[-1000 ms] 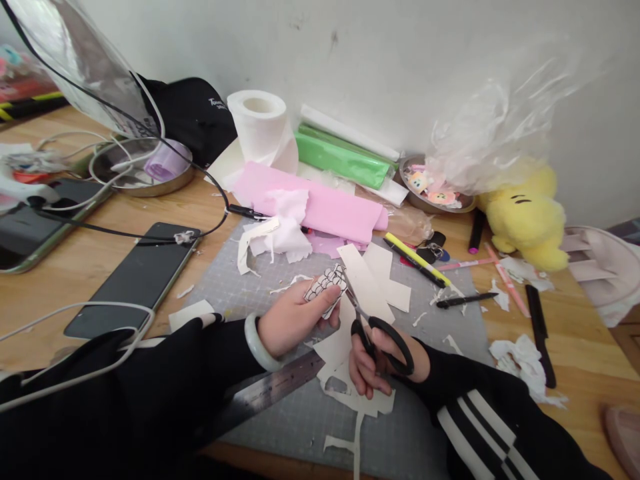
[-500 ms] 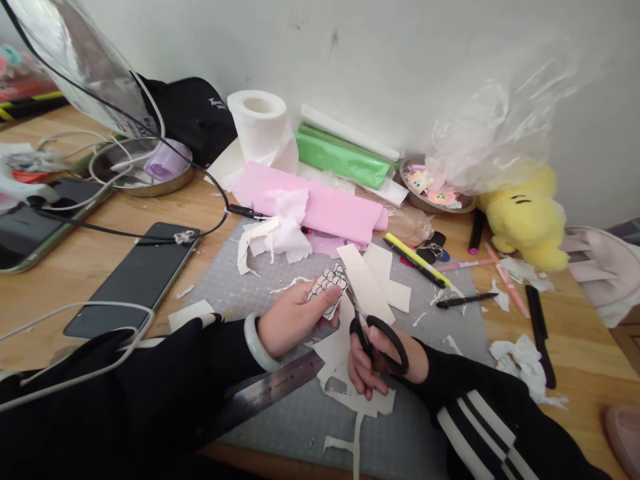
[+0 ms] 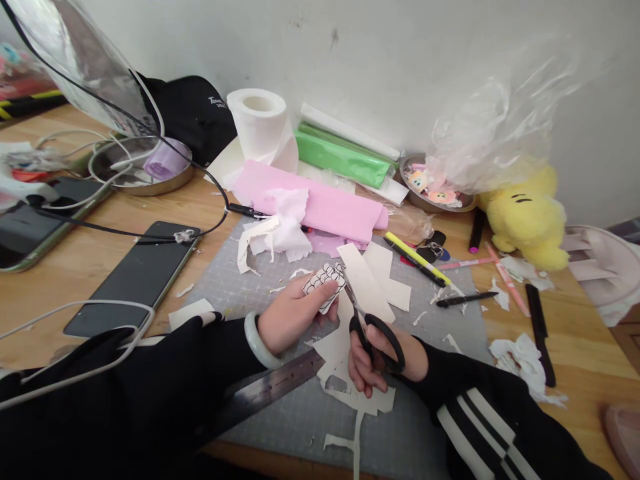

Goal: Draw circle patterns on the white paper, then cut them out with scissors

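While a scale-patterned paper piece [image 3: 325, 283] is pinched in the left hand [image 3: 293, 319] above the grey cutting mat [image 3: 420, 400], black-handled scissors [image 3: 373, 327] are gripped by the right hand [image 3: 383, 360], blades at its edge.

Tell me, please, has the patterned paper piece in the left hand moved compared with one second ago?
Barely. The patterned paper piece in the left hand turned slightly and rose a little, judged against the pink roll.
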`<state>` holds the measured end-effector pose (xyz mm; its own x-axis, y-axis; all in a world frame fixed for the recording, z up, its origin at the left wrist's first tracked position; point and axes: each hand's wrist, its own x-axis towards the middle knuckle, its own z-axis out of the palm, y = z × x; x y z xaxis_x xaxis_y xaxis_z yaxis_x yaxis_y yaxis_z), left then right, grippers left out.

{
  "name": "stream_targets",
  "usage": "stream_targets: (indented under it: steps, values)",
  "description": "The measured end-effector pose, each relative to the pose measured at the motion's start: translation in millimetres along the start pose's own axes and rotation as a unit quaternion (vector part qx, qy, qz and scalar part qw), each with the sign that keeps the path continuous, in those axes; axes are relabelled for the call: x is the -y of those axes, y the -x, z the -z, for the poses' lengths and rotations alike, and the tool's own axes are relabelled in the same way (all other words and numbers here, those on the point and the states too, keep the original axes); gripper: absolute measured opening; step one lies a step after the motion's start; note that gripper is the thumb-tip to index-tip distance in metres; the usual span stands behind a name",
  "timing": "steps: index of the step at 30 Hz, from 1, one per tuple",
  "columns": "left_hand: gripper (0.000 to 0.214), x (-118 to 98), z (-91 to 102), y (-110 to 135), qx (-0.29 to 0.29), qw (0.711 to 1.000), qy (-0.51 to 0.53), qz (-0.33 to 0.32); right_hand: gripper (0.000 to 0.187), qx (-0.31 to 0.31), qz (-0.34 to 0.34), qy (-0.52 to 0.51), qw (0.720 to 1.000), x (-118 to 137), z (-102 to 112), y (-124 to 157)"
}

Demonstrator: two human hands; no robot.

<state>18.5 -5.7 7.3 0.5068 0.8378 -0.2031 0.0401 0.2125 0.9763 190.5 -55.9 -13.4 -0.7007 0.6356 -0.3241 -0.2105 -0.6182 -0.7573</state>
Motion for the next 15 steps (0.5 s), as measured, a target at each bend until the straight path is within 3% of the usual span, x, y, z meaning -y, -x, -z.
stream_targets:
  steps: [15]
  values:
    - [0.041, -0.9, -2.5, -0.7, -0.05, 0.998, 0.032, 0.03, 0.054, -0.013, -0.003, 0.004, 1.0, 2.2, -3.2, 0.8]
